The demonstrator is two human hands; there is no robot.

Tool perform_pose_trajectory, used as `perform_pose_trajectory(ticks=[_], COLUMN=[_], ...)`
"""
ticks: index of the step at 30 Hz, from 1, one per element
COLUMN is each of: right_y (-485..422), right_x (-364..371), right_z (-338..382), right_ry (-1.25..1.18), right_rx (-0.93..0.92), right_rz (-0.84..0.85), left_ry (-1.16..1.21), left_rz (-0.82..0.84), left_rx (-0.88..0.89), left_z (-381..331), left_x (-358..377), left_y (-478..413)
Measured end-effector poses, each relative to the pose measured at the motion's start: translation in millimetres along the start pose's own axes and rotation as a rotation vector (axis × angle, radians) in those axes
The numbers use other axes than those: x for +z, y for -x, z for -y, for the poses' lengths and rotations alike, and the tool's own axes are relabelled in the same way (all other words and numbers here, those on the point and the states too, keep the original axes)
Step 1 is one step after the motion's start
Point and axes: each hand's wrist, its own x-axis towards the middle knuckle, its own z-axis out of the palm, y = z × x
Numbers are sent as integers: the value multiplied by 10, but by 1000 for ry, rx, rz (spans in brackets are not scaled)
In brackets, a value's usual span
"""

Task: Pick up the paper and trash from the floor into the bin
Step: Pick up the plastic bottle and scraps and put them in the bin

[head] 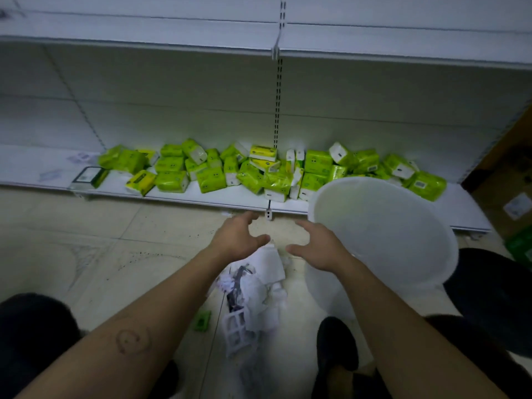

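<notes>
A heap of crumpled white paper and plastic trash (253, 295) lies on the tiled floor between my forearms. A small green scrap (203, 321) lies just left of it. My left hand (236, 237) and my right hand (316, 246) hover above the far end of the heap, fingers spread and facing each other, holding nothing. The translucent white bin (403, 240) stands on the floor to the right, its open mouth tilted toward me, just beside my right hand.
A low white shelf (201, 194) runs across the back, loaded with several green and yellow tissue packs (259, 171). My dark knees and black shoe (334, 344) frame the bottom. A brown cardboard box (506, 180) stands at the far right.
</notes>
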Motion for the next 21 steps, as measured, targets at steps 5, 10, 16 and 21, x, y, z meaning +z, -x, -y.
perform_pose_trajectory(ticks=[5,10,16,21], right_y=[-48,-218,-303,-369], right_x=[574,1020,1939,2641], right_z=[179,232,104,-21], right_ry=[170,191,81,4], right_rx=[-4,63,190,237], right_rz=[284,414,605,558], left_ry=[32,67,30,-69], left_rz=[60,166,278,284], left_rx=[-175,-371,-487,-556], left_z=[781,1485,2160,2600], left_x=[9,285,605,930], left_y=[316,451,379,129])
